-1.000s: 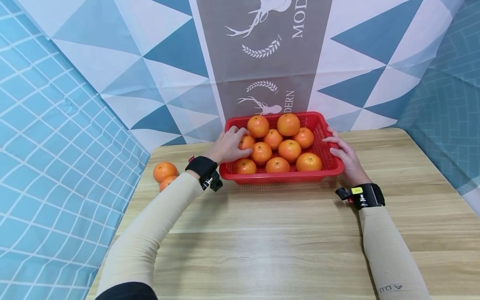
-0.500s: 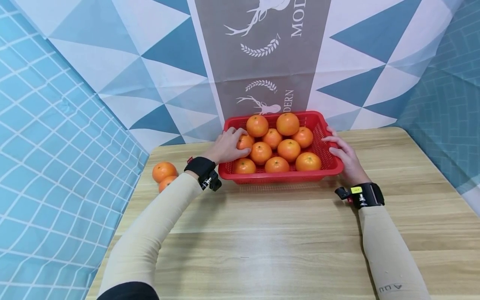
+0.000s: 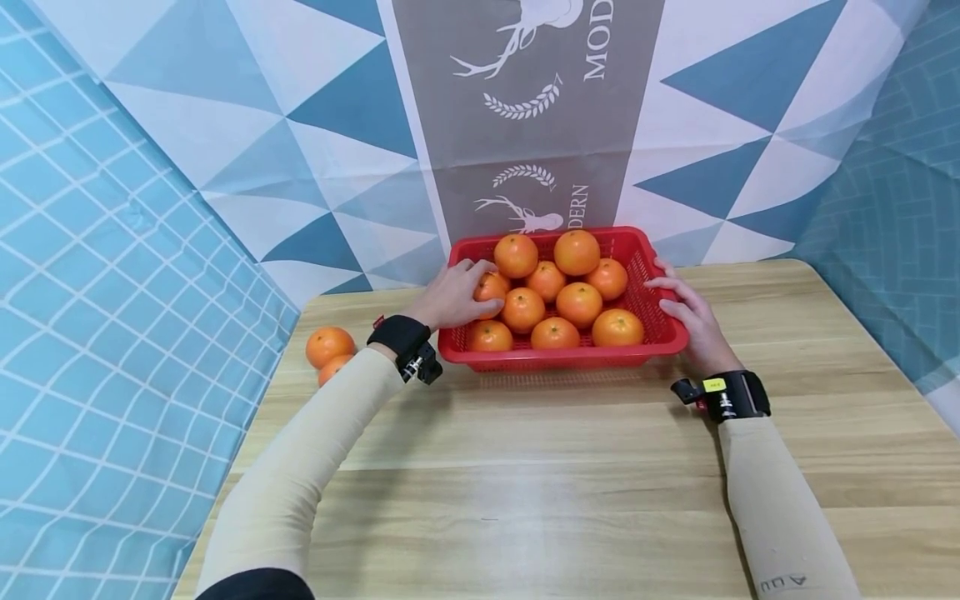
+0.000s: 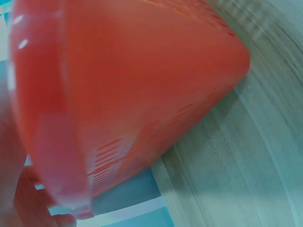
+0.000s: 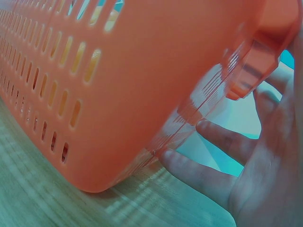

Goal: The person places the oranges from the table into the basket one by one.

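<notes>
In the head view, a red plastic basket (image 3: 562, 360) with slotted walls stands near the table's back edge, holding several oranges (image 3: 580, 305). My left hand (image 3: 452, 298) reaches over its left rim, fingers and thumb curved around an orange (image 3: 491, 287) at that end. From the left wrist, the basket's outer wall (image 4: 142, 85) fills most of the view and hides that orange. At the opposite end my right hand (image 3: 697, 321) holds the basket's right rim. Two of its fingers (image 5: 203, 177) press the basket's end wall (image 5: 175, 123) in the right wrist view.
Two loose oranges (image 3: 330, 347) lie on the wooden table (image 3: 510, 483) left of the basket, one partly behind my left sleeve (image 3: 300, 458). A patterned cloth backdrop (image 3: 517, 133) rises right behind the basket, and a blue gridded sheet (image 3: 127, 333) borders the left side.
</notes>
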Motion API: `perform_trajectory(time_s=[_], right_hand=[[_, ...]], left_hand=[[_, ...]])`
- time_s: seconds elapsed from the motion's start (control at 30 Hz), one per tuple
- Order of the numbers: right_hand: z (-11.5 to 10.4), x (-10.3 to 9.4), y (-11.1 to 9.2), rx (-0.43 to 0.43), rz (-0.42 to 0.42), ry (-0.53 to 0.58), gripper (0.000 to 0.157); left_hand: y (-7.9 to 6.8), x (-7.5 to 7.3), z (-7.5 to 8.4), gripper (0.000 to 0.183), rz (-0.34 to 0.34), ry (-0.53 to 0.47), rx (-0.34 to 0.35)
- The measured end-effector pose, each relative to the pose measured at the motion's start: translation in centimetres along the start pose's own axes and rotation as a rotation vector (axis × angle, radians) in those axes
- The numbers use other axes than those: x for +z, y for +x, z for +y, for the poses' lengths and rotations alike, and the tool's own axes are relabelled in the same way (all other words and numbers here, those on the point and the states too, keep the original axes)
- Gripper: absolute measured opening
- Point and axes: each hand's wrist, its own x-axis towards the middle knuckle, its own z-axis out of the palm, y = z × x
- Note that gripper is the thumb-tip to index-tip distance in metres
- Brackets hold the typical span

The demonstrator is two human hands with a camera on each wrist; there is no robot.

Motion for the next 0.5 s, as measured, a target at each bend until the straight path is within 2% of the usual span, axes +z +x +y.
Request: perform_trajectory(time_s=[0.37, 0.5], right_hand=[[-0.1, -0.1, -0.1, 0.004, 0.003, 0.007, 0.039], [-0.1, 0.1, -0.3, 0.009, 0.001, -0.006, 0.042]], left_hand=[[-0.4, -1.8, -0.6, 0.068, 0.085, -0.021, 0.025], [-1.0, -2.4, -1.3, 0.067, 0.098, -0.029, 0.015]])
